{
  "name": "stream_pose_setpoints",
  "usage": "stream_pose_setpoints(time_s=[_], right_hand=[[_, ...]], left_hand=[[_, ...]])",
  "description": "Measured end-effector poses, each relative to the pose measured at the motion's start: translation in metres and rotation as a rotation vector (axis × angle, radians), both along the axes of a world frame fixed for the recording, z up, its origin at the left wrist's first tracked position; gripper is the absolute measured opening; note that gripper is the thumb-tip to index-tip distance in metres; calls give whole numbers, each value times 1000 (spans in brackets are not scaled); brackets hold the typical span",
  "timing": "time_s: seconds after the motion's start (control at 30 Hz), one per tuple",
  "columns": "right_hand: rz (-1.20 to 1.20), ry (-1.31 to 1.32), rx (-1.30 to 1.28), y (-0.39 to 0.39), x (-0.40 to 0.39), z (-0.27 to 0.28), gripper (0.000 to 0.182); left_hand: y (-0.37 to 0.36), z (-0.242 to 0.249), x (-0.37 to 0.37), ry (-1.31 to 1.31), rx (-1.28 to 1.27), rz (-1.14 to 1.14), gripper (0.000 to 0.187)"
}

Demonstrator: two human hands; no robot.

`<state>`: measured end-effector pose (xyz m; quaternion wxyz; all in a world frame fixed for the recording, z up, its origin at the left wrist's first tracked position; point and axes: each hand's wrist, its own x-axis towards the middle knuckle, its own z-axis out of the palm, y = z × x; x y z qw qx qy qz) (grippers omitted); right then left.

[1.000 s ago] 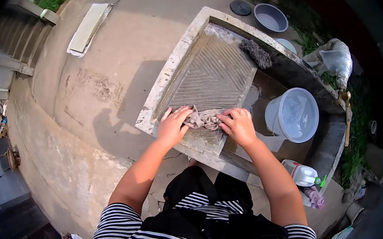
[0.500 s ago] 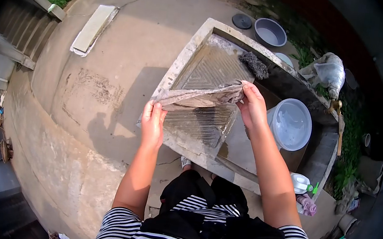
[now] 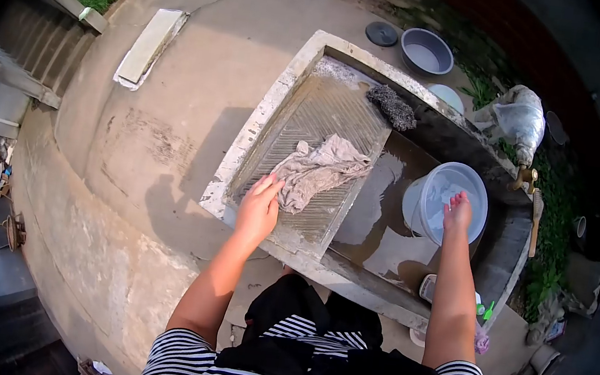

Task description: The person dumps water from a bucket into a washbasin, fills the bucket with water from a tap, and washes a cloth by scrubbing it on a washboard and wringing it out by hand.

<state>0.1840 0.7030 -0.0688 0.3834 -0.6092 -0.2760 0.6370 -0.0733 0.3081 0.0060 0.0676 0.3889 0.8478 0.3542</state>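
Observation:
A wet, crumpled, greyish-pink cloth (image 3: 325, 167) lies on the ridged washboard slab (image 3: 301, 116) of a concrete sink. My left hand (image 3: 259, 206) is at the cloth's near left edge, fingers stretched out and touching or almost touching it; no grip shows. Over the near side of a translucent plastic bucket (image 3: 418, 202) is my right hand (image 3: 457, 213), its fingers loosely bent and nothing seen in them. The bucket stands in the sink basin and appears to hold water.
A dark grey bunched cloth (image 3: 392, 107) lies at the slab's far corner. Beyond the sink wall are a grey basin (image 3: 427, 52) and a tap (image 3: 526, 176) with a plastic-wrapped pipe. A brush (image 3: 536, 216) hangs at the right rim. A green-topped bottle (image 3: 481, 310) is partly hidden by my right forearm.
Both hands have let go of the cloth, which was stretched between them and now lies on the slab. My right hand has moved right to the bucket; my left hand has shifted slightly right and lower.

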Motion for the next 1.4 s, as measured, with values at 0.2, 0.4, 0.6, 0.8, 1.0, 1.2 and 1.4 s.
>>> stream_pose_setpoints(time_s=[0.2, 0.4, 0.6, 0.8, 1.0, 1.2, 1.4], right_hand=[[-112, -1, -310, 32, 51, -57, 39], [818, 1031, -530, 12, -12, -23, 39], [1182, 662, -348, -92, -132, 130, 38], [505, 516, -127, -33, -92, 77, 24], [-29, 115, -304, 44, 29, -56, 13], [-148, 176, -361, 41, 74, -90, 16], [859, 976, -522, -5, -36, 35, 37]], left_hand=[[88, -2, -1, 92, 9, -81, 26], [150, -6, -9, 206, -174, -176, 28], [155, -65, -35, 116, 9, -312, 34], [161, 14, -68, -366, -70, -138, 24], [150, 99, -78, -826, 308, -133, 23], [137, 139, -57, -1242, 668, -152, 25], [99, -5, -76, -398, -314, -95, 23]])
